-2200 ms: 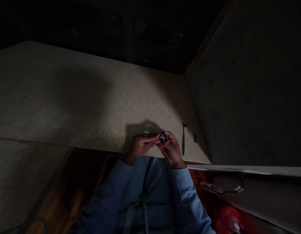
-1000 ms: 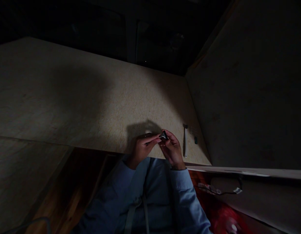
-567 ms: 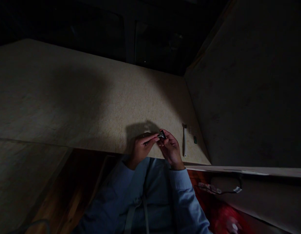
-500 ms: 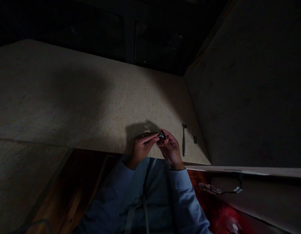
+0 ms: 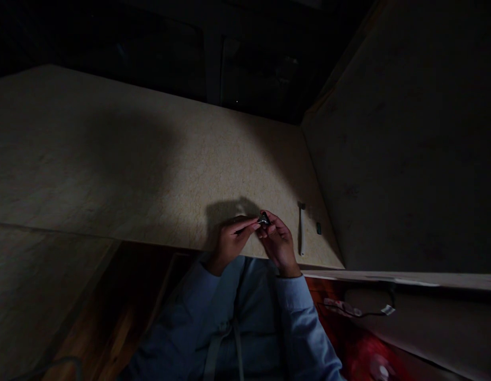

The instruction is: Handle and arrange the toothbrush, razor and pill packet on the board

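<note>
A small razor (image 5: 264,218), with a dark triangular head and a shiny silver part, is held between my two hands just over the table's front edge. My left hand (image 5: 231,241) pinches its thin end with thumb and fingertips pressed together. Curled around the head from the other side are the fingers of my right hand (image 5: 279,241). Most of the handle is hidden by my left fingers. To the right of my right hand lies a slim white stick with a dark head (image 5: 302,228). Beyond it rests a small dark green piece (image 5: 319,228).
The pale, marbled tabletop (image 5: 213,153) stretches far to the left, partly in shadow. A dark wall or panel (image 5: 408,148) rises along its right side. Below on the right are a black cable (image 5: 368,315) with a white tag and a red item (image 5: 368,354). The light is very dim.
Both hands stay almost in place with the razor between them. Its head has tilted slightly, and the silver part catches the light differently. Things on the table have not moved.
</note>
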`<act>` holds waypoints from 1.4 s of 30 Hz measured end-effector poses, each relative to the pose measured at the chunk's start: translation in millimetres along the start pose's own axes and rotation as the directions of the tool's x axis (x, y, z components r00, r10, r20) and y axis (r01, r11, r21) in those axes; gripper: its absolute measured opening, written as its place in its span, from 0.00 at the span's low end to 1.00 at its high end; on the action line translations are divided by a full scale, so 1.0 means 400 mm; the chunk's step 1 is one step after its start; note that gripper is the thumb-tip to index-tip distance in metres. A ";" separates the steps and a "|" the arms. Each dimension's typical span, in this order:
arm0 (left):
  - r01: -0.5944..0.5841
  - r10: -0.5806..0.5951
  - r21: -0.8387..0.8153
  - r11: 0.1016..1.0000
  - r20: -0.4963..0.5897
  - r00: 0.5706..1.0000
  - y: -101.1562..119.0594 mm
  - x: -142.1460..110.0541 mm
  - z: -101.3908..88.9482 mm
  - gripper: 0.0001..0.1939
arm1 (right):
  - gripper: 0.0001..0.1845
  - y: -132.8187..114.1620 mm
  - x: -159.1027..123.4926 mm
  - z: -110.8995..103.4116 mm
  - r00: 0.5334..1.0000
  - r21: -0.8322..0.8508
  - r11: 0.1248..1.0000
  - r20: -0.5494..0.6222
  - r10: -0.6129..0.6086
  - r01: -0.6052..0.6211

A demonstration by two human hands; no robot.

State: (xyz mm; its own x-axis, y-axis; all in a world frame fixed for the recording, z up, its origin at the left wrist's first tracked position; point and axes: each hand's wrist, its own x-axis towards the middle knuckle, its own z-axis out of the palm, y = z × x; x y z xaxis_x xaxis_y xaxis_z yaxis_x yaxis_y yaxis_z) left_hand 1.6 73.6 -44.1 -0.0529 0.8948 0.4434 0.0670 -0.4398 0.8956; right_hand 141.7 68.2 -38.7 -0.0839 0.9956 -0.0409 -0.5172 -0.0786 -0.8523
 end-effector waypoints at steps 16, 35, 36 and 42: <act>-0.020 0.029 0.115 0.993 -0.077 0.997 0.003 -0.005 0.002 0.07 | 0.25 0.003 0.010 0.003 1.000 -0.002 1.000 -0.013 0.019 -0.019; 0.038 -0.037 0.078 0.996 -0.015 0.999 -0.002 0.001 -0.005 0.09 | 0.26 0.004 0.013 0.003 1.000 0.013 1.000 -0.016 0.010 -0.010; 0.036 -0.035 0.080 0.996 -0.018 0.999 -0.002 0.001 -0.005 0.09 | 0.26 0.005 0.014 0.001 1.000 0.016 1.000 -0.013 0.010 -0.009; 0.010 -0.007 0.082 0.997 -0.028 1.000 0.000 0.004 -0.006 0.08 | 0.26 0.008 0.015 0.000 1.000 0.024 1.000 -0.009 0.013 -0.012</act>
State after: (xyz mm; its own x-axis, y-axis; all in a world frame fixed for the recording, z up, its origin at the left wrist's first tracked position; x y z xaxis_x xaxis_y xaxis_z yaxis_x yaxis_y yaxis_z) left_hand -0.8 74.8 -43.5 -0.0811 0.8955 0.4377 0.1483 -0.4234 0.8937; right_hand 139.5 73.8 -41.7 -0.0830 0.9950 -0.0562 -0.5363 -0.0921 -0.8390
